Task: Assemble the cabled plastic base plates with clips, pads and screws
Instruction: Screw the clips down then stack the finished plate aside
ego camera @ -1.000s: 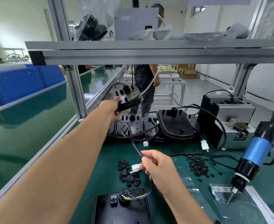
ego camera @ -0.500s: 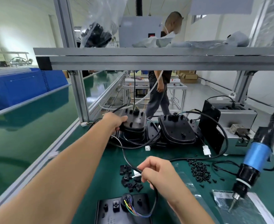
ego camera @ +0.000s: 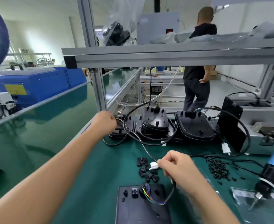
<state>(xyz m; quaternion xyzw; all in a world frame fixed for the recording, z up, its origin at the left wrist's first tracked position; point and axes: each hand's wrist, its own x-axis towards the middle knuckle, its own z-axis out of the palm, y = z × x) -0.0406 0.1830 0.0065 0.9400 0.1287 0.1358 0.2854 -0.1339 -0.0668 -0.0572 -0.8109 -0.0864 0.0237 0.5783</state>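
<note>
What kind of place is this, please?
Most likely a factory assembly line: a green work mat under an aluminium-profile frame, stacked cabled black base plates, a pile of black screws and a hanging blue electric screwdriver.

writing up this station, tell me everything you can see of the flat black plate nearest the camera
The flat black plastic base plate lies flat on the green bench mat, at the bottom edge of the view, partly cut off. Its matte top carries small raised posts and a square socket along the far edge. A round port there holds coloured wires, yellow, green and blue, that merge into a black cable. That cable curves up into the right hand, which also pinches a white plastic connector. No hand touches the plate itself.
</note>
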